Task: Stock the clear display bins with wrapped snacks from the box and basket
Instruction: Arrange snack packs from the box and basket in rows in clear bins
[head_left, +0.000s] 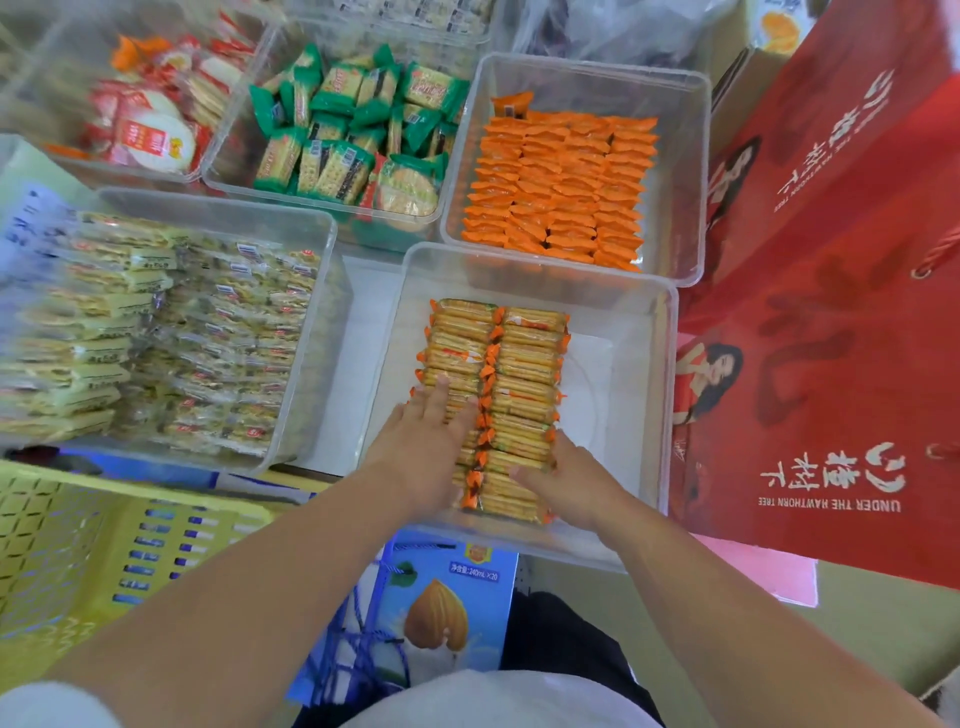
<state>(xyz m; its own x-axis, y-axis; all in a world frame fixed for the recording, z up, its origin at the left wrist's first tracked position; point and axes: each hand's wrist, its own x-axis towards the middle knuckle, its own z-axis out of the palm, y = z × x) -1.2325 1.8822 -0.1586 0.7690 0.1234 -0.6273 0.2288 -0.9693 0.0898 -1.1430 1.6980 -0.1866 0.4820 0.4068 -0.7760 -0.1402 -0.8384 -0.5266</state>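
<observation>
Clear bin (640, 338) holds two neat rows of orange-wrapped cracker packs (524, 364).

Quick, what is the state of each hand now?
Left hand: open, flat on the orange-wrapped cracker packs in the clear plastic bin.
Right hand: open, pressing the same packs' side.

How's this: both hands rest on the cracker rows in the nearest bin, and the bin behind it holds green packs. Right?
Wrong colour: the bin behind holds orange packs; green packs sit one bin left, per the head view. Left hand and right hand do rest on the cracker rows in the nearest bin.
</observation>
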